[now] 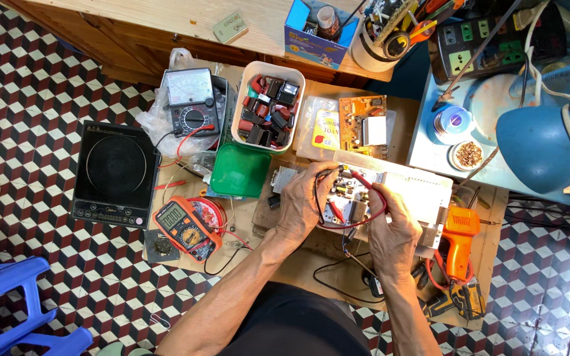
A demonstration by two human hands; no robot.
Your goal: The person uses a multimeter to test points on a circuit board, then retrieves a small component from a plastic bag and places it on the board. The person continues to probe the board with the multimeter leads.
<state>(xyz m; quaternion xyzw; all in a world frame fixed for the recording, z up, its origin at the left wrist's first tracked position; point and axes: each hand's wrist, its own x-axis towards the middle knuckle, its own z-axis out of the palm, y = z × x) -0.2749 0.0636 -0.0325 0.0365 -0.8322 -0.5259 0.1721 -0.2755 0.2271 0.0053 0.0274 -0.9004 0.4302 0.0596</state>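
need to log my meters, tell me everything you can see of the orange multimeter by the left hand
The orange multimeter is a handheld digital unit: orange casing, grey display at its upper left, round dial below. It lies face up and tilted on the wooden board, overlapping a red round tin, right of the black induction cooker. Thin leads run from it. Neither hand touches it.

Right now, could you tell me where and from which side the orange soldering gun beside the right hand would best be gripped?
Probably by its pistol handle: the orange soldering gun lies flat on the wooden board, handle toward the person. Come from above on its right side, since the right hand and the circuit board crowd its left. Its cable coils beneath, so lift slowly.
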